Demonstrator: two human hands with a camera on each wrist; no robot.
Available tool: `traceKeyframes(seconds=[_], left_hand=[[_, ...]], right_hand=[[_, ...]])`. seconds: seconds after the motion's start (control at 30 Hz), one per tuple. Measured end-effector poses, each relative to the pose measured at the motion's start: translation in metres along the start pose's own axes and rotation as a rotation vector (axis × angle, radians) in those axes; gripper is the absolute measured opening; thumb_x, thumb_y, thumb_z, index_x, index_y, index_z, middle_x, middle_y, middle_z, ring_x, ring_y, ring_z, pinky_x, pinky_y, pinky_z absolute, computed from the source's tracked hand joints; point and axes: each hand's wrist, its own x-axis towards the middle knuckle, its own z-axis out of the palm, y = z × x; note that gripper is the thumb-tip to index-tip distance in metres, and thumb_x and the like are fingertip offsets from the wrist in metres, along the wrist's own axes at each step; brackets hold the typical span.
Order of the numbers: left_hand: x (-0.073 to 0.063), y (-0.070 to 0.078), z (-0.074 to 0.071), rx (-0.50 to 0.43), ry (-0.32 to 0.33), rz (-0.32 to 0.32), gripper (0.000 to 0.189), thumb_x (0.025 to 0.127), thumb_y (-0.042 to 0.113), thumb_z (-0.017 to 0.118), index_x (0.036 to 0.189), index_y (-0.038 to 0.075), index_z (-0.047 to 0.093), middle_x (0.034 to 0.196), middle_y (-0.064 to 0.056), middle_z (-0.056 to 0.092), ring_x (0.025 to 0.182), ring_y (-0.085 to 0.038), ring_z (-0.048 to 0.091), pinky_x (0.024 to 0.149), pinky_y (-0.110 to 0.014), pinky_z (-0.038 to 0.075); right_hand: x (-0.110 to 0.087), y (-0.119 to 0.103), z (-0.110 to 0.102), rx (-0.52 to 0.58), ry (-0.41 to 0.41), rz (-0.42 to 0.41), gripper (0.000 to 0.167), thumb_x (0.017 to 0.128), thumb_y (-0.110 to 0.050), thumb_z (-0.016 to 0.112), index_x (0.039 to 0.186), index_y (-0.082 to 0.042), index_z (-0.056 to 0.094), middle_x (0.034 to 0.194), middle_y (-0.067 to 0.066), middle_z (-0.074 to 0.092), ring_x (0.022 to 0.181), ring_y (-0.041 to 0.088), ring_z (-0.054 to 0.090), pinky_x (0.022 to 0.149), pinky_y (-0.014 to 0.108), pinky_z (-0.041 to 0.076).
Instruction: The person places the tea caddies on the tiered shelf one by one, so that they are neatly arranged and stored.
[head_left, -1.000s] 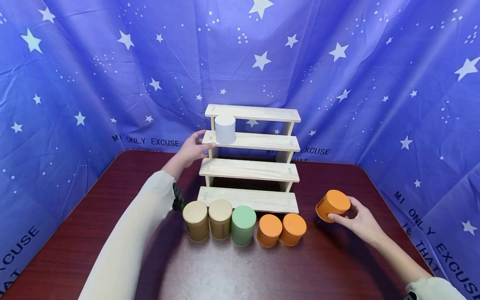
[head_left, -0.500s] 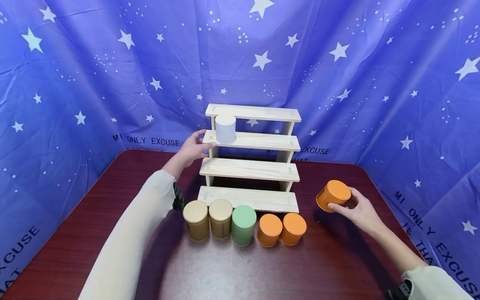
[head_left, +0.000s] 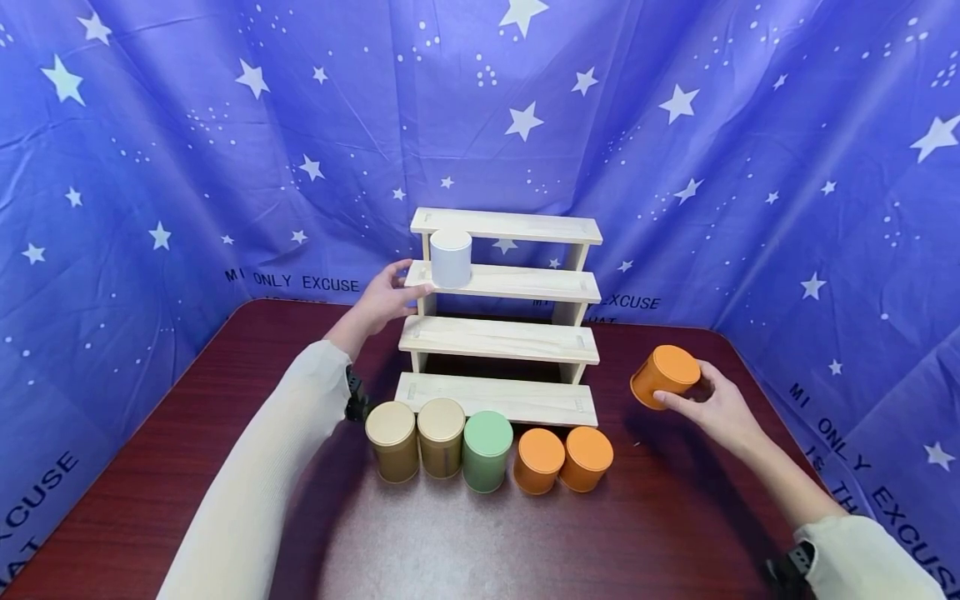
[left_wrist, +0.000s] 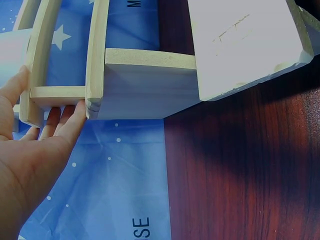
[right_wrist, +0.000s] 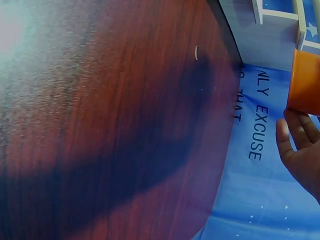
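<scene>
My left hand [head_left: 386,298] grips the left end of a pale wooden tiered display stand [head_left: 498,337] at its second board from the top. In the left wrist view, the thumb lies on that board and the fingers [left_wrist: 72,120] touch the stand's side. A white tin [head_left: 451,260] stands on the same board, just right of the thumb. Off to the stand's right, my right hand [head_left: 720,408] holds an orange tin [head_left: 666,377], tilted and raised above the table. The right wrist view shows only part of this orange tin [right_wrist: 306,82].
In front of the stand runs a row of tins: two gold ones [head_left: 392,442], a green one [head_left: 487,452] and two more orange ones [head_left: 539,461]. They stand on a dark red wooden table [head_left: 480,550]. A blue star-patterned curtain [head_left: 337,125] hangs behind and at both sides.
My right hand has lifted the orange tin and moved it away from me, toward the back of the table. The left hand, the stand and the other tins stay where they were.
</scene>
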Motion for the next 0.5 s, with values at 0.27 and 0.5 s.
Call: traceKeyframes(seconds=[0.27, 0.5], left_hand=[[0.001, -0.002, 0.0, 0.001, 0.008, -0.004, 0.076, 0.089, 0.014, 0.064, 0.149, 0.014, 0.018, 0.139, -0.023, 0.036, 0.124, -0.037, 0.046, 0.099, -0.049, 0.047], [0.0, -0.001, -0.001, 0.001, -0.001, 0.008, 0.077, 0.089, 0.016, 0.064, 0.15, 0.014, 0.017, 0.139, -0.024, 0.036, 0.125, -0.038, 0.045, 0.1, -0.048, 0.047]], right_hand=[[0.009, -0.005, -0.004, 0.0, 0.014, 0.007, 0.063, 0.082, -0.028, 0.073, 0.132, -0.003, 0.043, 0.101, -0.014, 0.053, 0.081, -0.009, 0.054, 0.065, 0.011, 0.048], [0.019, -0.012, -0.007, 0.002, 0.031, 0.014, 0.063, 0.082, -0.03, 0.073, 0.132, -0.003, 0.045, 0.096, -0.022, 0.052, 0.081, -0.01, 0.052, 0.064, 0.01, 0.047]])
